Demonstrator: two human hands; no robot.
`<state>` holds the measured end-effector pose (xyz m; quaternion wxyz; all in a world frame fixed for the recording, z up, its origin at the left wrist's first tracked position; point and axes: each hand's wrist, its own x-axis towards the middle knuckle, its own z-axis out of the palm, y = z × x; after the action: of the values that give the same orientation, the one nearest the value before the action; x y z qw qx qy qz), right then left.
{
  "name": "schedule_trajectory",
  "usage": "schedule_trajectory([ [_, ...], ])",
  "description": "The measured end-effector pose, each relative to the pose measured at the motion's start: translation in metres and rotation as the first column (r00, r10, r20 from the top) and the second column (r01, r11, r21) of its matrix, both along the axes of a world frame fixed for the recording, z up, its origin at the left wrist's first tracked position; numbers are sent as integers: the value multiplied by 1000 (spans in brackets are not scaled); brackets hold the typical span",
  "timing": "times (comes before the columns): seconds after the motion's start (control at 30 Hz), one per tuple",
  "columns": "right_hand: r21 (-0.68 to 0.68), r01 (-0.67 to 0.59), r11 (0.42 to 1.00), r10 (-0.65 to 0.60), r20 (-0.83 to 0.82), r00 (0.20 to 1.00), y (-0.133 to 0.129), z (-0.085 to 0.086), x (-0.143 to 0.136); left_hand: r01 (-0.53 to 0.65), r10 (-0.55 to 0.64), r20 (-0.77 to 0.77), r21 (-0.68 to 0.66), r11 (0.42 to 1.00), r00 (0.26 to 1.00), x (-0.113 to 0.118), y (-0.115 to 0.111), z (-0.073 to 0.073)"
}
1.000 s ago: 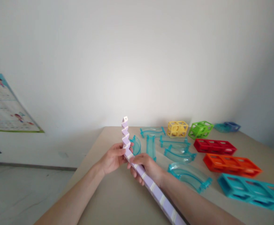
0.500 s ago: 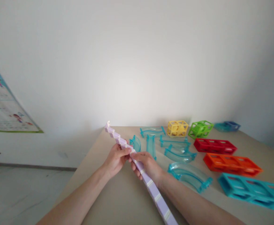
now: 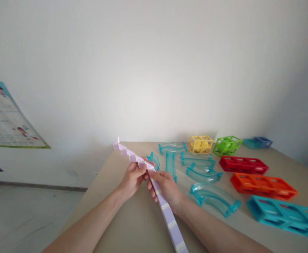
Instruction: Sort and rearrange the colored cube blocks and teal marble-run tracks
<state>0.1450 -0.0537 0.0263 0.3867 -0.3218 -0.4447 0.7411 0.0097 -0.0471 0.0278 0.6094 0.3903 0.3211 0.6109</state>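
Lilac stick (image 3: 167, 213), gripped by both hands (image 3: 133, 178) (image 3: 169, 188), slants over beige table (image 3: 133, 225) beside white wall (image 3: 154, 70).

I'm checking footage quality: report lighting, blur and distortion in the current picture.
Head view: wall brightest near its middle, dimmer toward the right; poster too blurred to read. Same view: purple strip soft-edged, its segments distinguishable; turquoise frame seemingly stretched at the right edge.

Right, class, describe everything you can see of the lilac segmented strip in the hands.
The lilac segmented strip is a chain of lilac blocks with whitish edges, apparently plastic. Its far part zigzags toward the upper left; the nearer part runs fairly straight and leaves the picture at the bottom. The left hand grips it near the bend, the right hand just below, and it appears raised above the table.
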Motion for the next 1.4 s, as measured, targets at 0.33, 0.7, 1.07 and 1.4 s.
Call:
schedule_trajectory([
  [0.33,-73,-132,989,130,-27,991,-6,1,1,13,-12,-62,19,1000,998,-5,-2,9],
  [0.7,2,-285,958,283,126,951,-1,1,6,125,-149,-153,-153,980,977,-16,2,3],
  [1.07,-2,-283,959,282,76,956,3,4,8,309,-311,-7,-71,948,951,-19,-2,14],
  [1.4,46,-209,977,206,52,977,5,1,6,129,-129,-28,-23,991,991,-9,-2,15],
])
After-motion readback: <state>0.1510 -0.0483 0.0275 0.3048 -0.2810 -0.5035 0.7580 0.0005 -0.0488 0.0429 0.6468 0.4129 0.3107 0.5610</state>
